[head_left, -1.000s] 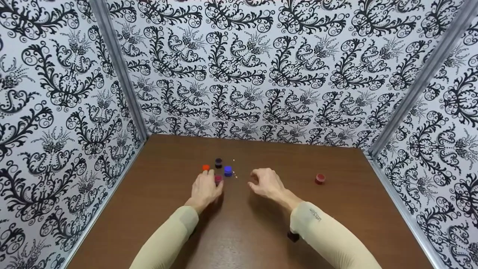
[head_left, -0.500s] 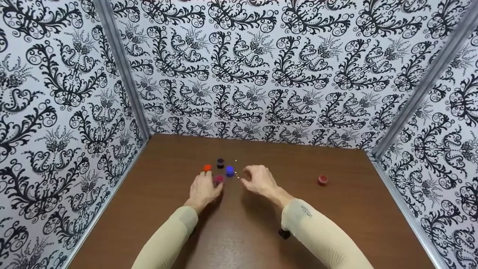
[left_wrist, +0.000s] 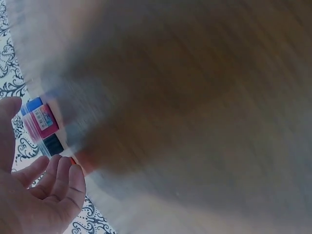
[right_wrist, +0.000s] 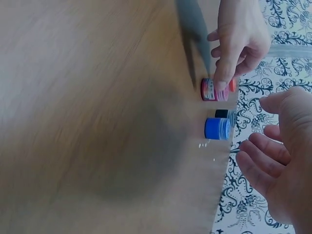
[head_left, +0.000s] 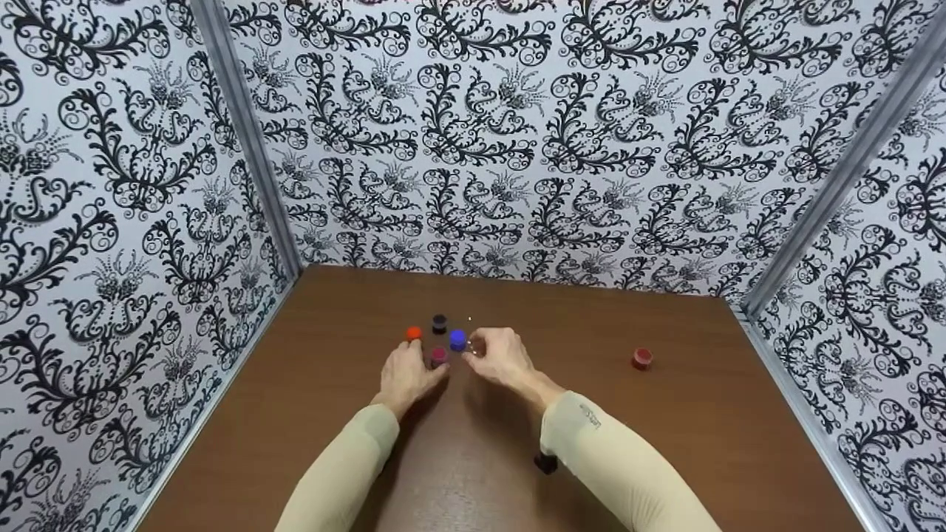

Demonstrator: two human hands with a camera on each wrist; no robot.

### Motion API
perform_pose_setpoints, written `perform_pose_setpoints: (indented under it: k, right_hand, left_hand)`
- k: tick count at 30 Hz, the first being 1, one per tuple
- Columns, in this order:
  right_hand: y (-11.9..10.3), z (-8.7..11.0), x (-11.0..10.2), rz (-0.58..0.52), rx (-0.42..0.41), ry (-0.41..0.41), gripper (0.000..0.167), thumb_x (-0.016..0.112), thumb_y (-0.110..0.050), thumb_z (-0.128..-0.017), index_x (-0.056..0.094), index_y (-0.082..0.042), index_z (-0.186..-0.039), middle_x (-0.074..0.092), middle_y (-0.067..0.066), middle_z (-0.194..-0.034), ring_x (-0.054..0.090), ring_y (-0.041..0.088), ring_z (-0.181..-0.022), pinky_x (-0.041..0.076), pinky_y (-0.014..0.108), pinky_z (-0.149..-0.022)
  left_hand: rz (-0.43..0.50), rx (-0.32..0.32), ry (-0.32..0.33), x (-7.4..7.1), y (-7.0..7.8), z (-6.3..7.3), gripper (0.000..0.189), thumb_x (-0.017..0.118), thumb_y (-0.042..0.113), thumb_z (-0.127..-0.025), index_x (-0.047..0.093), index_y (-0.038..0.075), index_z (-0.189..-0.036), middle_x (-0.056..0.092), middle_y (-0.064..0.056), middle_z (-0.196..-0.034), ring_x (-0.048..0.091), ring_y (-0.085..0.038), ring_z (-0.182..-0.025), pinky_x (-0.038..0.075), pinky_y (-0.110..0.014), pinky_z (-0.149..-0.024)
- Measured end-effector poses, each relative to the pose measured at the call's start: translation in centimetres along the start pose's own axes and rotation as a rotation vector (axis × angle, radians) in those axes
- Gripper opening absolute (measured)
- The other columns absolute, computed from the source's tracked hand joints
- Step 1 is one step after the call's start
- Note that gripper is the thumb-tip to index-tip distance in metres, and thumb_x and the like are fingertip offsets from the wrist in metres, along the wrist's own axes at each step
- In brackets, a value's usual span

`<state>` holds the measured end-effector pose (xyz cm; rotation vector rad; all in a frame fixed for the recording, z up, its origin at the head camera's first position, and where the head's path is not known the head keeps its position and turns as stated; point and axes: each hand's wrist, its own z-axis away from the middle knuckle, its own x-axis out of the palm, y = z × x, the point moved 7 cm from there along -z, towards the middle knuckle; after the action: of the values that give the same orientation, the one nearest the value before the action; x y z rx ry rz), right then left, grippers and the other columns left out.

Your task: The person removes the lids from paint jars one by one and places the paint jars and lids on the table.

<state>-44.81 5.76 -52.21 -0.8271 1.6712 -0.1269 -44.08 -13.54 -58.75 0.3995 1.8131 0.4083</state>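
Several small paint jars stand in a cluster on the brown table. In the head view, the magenta jar sits between the thumb and fingers of my left hand. An orange jar shows just beyond those fingertips. My right hand is beside the blue jar, fingers loosely bent and holding nothing. A black jar stands farthest back. The right wrist view shows a label on the magenta jar, with the left thumb overlapping its lid end. The left fingers are relaxed in the left wrist view.
Off to the right stands a separate red jar. Tiny white specks lie near the blue jar. Patterned panels enclose the table at the back and both sides. A dark object shows under the right sleeve.
My right hand has moved left, up to the blue jar and the white specks. The left hand stays near the magenta jar. The head view has shifted slightly.
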Motion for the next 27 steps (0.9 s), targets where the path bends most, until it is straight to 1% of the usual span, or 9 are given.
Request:
perform_pose_setpoints:
  k: [3, 7, 9, 12, 18, 20, 24, 27]
  right_hand:
    - [0.0, -0.1, 0.4, -0.037, 0.025, -0.005, 0.025, 0.086, -0.024, -0.094, 0.084, -0.008, -0.112, 0.088, 0.011, -0.107, 0.083, 0.028, -0.097, 0.067, 0.047, -0.091]
    - [-0.4, -0.3, 0.9, -0.022, 0.009, -0.006, 0.027, 0.086, -0.025, -0.093, 0.085, -0.007, -0.113, 0.087, 0.013, -0.103, 0.079, 0.025, -0.089, 0.066, 0.046, -0.083]
    - [-0.5, -0.5, 1.1, -0.006, 0.001, -0.006, 0.027, 0.086, -0.026, -0.092, 0.085, -0.008, -0.113, 0.086, 0.013, -0.100, 0.076, 0.022, -0.084, 0.064, 0.043, -0.078]
    - [-0.6, -0.6, 1.4, 0.007, -0.005, -0.011, 0.028, 0.086, -0.027, -0.093, 0.085, -0.007, -0.112, 0.085, 0.010, -0.096, 0.072, 0.020, -0.081, 0.062, 0.041, -0.076]
    - [-0.6, -0.7, 1.9, 0.011, 0.002, -0.018, 0.025, 0.087, -0.028, -0.092, 0.084, -0.009, -0.107, 0.085, 0.005, -0.096, 0.078, 0.022, -0.087, 0.065, 0.042, -0.080]
    - [-0.6, -0.7, 1.9, 0.006, 0.002, -0.015, 0.024, 0.087, -0.027, -0.091, 0.084, -0.009, -0.106, 0.086, 0.005, -0.097, 0.079, 0.022, -0.088, 0.066, 0.043, -0.082]
    - [-0.7, -0.8, 2.0, -0.013, 0.014, -0.009, 0.023, 0.088, -0.027, -0.091, 0.085, -0.009, -0.105, 0.085, 0.006, -0.095, 0.078, 0.022, -0.086, 0.065, 0.043, -0.081]
    - [-0.9, -0.8, 2.2, -0.041, 0.031, -0.017, 0.025, 0.088, -0.027, -0.092, 0.086, -0.008, -0.109, 0.086, 0.008, -0.098, 0.079, 0.024, -0.089, 0.065, 0.044, -0.083]
  left_hand:
    - [0.012, -0.012, -0.005, 0.1, 0.1, -0.1, 0.058, 0.092, 0.047, -0.088, 0.071, 0.000, -0.114, 0.075, -0.022, -0.110, 0.076, -0.044, -0.103, 0.063, -0.058, -0.096]
    - [0.022, -0.027, -0.007, 0.2, 0.3, -0.3, 0.058, 0.093, 0.045, -0.087, 0.071, -0.001, -0.115, 0.075, -0.022, -0.111, 0.076, -0.044, -0.104, 0.063, -0.058, -0.096]
    - [0.024, -0.036, -0.008, 0.3, 0.4, -0.3, 0.059, 0.094, 0.044, -0.086, 0.071, -0.001, -0.116, 0.076, -0.023, -0.111, 0.077, -0.045, -0.104, 0.063, -0.058, -0.097]
    - [0.020, -0.049, -0.017, 0.6, 0.3, -0.5, 0.059, 0.095, 0.043, -0.085, 0.071, -0.001, -0.116, 0.076, -0.023, -0.112, 0.076, -0.045, -0.104, 0.063, -0.058, -0.097]
    - [0.014, -0.053, -0.027, 1.3, 0.1, -1.0, 0.056, 0.096, 0.039, -0.084, 0.072, -0.001, -0.114, 0.077, -0.023, -0.112, 0.077, -0.045, -0.103, 0.063, -0.058, -0.097]
    - [0.018, -0.056, -0.029, 1.5, 0.1, -1.2, 0.055, 0.096, 0.038, -0.083, 0.072, -0.001, -0.114, 0.077, -0.023, -0.111, 0.077, -0.045, -0.103, 0.063, -0.059, -0.097]
    - [0.022, -0.072, -0.041, 1.8, -0.1, -1.3, 0.054, 0.096, 0.036, -0.084, 0.072, -0.001, -0.115, 0.078, -0.024, -0.113, 0.077, -0.046, -0.105, 0.063, -0.059, -0.098]
    - [0.027, -0.068, -0.030, 1.8, -0.1, -1.3, 0.053, 0.095, 0.036, -0.085, 0.073, -0.001, -0.114, 0.078, -0.024, -0.112, 0.077, -0.046, -0.103, 0.063, -0.061, -0.097]
